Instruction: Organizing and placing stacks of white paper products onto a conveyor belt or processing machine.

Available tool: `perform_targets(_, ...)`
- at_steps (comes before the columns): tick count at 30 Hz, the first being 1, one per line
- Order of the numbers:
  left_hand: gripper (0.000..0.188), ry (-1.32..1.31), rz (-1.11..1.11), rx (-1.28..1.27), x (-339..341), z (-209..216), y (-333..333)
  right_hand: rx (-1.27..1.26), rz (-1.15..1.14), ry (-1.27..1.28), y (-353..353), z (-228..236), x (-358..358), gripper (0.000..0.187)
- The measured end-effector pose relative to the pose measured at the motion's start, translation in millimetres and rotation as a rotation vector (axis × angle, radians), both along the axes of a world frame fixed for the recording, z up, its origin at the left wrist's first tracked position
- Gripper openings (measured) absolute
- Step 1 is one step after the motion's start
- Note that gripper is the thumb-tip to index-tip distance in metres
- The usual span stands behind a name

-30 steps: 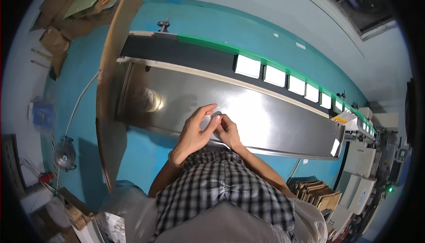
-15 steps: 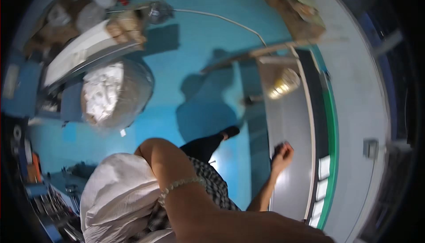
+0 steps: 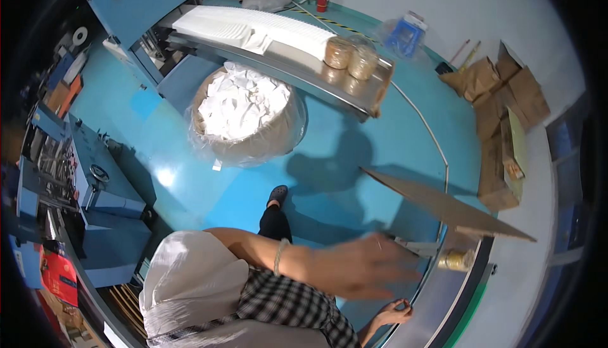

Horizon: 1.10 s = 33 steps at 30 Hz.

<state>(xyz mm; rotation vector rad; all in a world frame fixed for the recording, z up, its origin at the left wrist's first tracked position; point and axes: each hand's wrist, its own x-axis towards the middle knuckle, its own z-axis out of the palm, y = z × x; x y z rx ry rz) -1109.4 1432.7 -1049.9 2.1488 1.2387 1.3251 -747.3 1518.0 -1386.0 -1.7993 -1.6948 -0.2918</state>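
Note:
My left hand (image 3: 364, 267), with a beaded bracelet on the wrist, reaches across in front of me to the right. It is blurred by motion; its fingers look stretched out and hold nothing that I can see. My right hand (image 3: 394, 313) is lower, beside the edge of a long metal work surface (image 3: 437, 303). Its fingers are loosely curled, with a gap between them and no object visible inside. Beyond my left hand, a roll of yellowish tape (image 3: 457, 260) rests on the metal surface. A brown cardboard sheet (image 3: 443, 202) slants above its far end.
A large bag-lined bin (image 3: 297, 120) full of white scraps stands ahead. Behind it, a blue machine's metal outfeed table (image 3: 304, 72) carries white stacked sheets (image 3: 266, 28) and tape rolls (image 3: 350, 58). Cardboard boxes (image 3: 497, 174) line the right wall. Blue machinery (image 3: 104, 177) stands left.
My view has swung, bringing the bin and outfeed table nearer the middle. My left forearm has swung up and its hand has come into view. My right hand appears lower in the picture.

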Motion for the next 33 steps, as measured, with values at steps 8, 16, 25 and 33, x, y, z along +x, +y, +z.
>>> perform_targets(8, 0.039, 0.372, 1.077, -0.215, -334.3, -115.5, 62.4, -0.330, 0.737, 0.680, 50.5, 132.8, -335.4, 0.011)
perform_targets(16, 0.052, 0.783, 1.503, -0.442, -570.8, -129.1, 103.4, -0.084, 1.164, 0.279, 126.1, 264.0, -604.6, 0.021)
perform_targets(25, 0.010, 0.877, 1.393, -0.337, -620.9, -124.1, 74.8, -0.226, 1.068, -0.071, 292.7, 243.6, -680.0, 0.085)
perform_targets(33, 0.025, 0.460, 1.281, -0.367, -635.8, -94.3, -2.6, -0.567, 0.862, -0.188, 200.4, 252.6, -680.4, 0.089)
